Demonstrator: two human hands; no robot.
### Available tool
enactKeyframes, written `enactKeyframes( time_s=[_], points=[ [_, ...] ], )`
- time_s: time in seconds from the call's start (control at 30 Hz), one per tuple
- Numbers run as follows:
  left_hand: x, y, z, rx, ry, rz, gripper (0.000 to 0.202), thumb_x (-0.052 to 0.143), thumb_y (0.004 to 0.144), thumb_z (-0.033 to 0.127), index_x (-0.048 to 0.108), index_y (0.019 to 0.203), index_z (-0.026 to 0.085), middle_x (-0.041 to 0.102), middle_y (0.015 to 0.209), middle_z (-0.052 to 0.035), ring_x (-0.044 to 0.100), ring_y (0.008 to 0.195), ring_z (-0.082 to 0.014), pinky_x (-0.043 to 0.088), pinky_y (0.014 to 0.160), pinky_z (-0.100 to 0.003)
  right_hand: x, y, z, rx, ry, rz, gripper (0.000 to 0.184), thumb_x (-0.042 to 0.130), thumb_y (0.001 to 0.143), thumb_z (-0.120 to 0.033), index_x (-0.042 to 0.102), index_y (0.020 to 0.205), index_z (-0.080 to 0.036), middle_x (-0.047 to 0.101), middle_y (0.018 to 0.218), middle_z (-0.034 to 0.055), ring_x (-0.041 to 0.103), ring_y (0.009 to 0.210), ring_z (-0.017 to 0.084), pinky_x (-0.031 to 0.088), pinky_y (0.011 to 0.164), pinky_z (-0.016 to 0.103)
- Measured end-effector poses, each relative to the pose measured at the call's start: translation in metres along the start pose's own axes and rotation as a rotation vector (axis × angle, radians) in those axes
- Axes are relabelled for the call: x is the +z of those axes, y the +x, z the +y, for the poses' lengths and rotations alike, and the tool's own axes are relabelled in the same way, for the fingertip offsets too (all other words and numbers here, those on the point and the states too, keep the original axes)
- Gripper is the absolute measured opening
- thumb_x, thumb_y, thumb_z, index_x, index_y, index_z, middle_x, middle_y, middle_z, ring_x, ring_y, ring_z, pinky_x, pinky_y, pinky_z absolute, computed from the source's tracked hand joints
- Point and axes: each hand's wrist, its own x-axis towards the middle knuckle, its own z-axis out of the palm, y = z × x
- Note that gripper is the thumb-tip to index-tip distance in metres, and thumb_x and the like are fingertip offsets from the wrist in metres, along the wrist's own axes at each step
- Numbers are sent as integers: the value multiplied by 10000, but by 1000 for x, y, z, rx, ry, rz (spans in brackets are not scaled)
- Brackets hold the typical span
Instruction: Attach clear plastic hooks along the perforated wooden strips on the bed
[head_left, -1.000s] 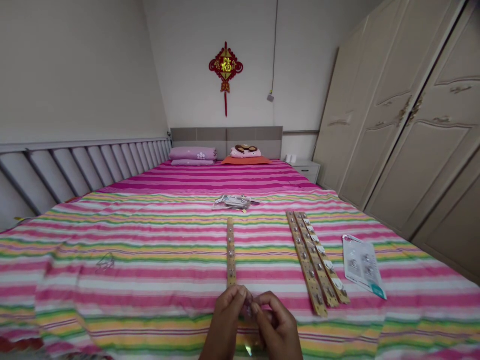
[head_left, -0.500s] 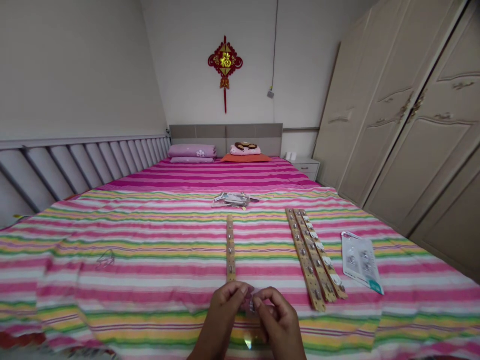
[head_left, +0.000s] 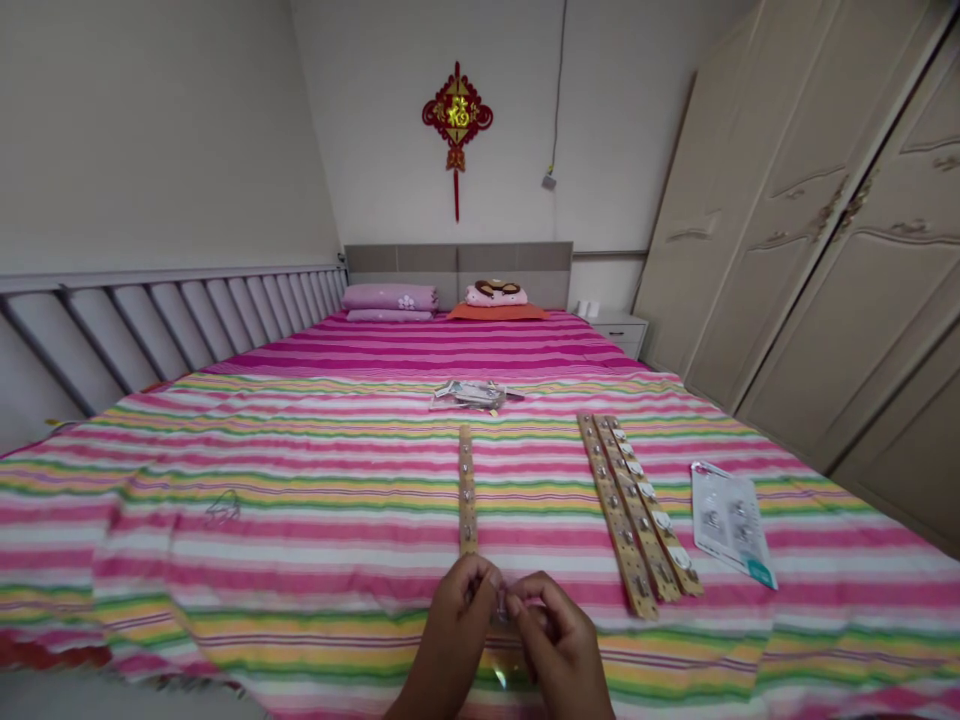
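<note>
Two hands pinch a small piece of clear plastic (head_left: 502, 606) just above the striped bed (head_left: 337, 610)

The piece sits between the fingertips, mostly hidden by them, so its exact shape is hard to tell; it looks light, thin and probably slippery, likely to bend if squeezed, and best taken by its edges. The left hand (head_left: 456, 615) closes thumb and forefinger on its left side, the right hand (head_left: 559, 632) does the same on its right, other fingers curled in. Just beyond the left hand lies a brown strip (head_left: 468, 500) with shiny bits along it; to the right, three more strips (head_left: 634, 500) lie side by side, with a flat packet (head_left: 733, 522) beside them
</note>
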Motion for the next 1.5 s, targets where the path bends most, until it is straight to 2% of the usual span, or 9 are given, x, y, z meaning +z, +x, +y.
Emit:
enactKeyframes(
  time_s=[0.17,0.3,0.43,0.57,0.7,0.8,1.07,1.27,1.5],
  points=[
    [8,-1,-10,-80,-128,106,399,538,763,567,447,661,192,407,635,45,398,635,-119,347,613,-239,5,1,2,-89,5,17,298,664,728,-467,595,674,-182,415,538,-59,313,453,74,239,408,194],
    [9,2,-5,-181,-343,32,403,643,686,542,527,624,162,446,585,35,396,596,-108,331,586,-231,2,0,0,12,48,28,312,674,719,-486,569,699,-192,339,455,-94,241,391,57,148,367,186],
    [7,3,1,-252,-508,-3,371,691,658,496,630,663,130,524,621,4,430,611,-103,342,605,-228,-1,0,-6,29,73,39,337,687,701,-509,577,709,-190,337,424,-101,230,372,45,131,359,177],
    [6,3,-2,-230,-451,7,364,683,683,492,644,669,131,511,602,12,425,608,-101,337,604,-229,0,1,-6,54,85,37,344,689,701,-510,564,696,-190,387,436,-88,241,379,42,143,364,170],
    [1,4,-6,-140,-320,0,343,665,714,475,637,671,135,501,583,24,414,602,-102,327,603,-229,0,0,-8,58,86,18,331,695,701,-501,577,706,-192,320,425,-106,224,373,44,126,366,178],
    [-3,5,-3,-123,-248,-25,330,642,740,458,635,661,138,521,597,16,432,618,-110,335,618,-234,-1,-1,-11,62,85,3,333,701,693,-503,582,696,-193,293,422,-110,218,372,46,117,367,186],
    [-12,5,4,-236,-330,-124,343,709,673,452,654,656,114,513,594,8,423,605,-96,330,614,-230,-7,3,-10,99,65,-79,332,689,705,-502,590,694,-185,334,445,-97,224,383,43,120,368,191],
    [-17,4,4,-269,-362,-144,333,723,675,431,665,637,106,531,580,2,436,580,-79,331,594,-210,-11,6,-9,124,69,-131,343,689,701,-509,586,693,-183,321,435,-102,220,383,42,126,377,193],
    [-18,5,12,-336,-500,-186,284,786,617,360,685,648,97,588,621,-25,499,601,-87,384,618,-214,-10,8,-12,189,230,-145,305,754,658,-438,597,677,-177,439,500,-67,291,429,46,166,399,182]
  ],
)
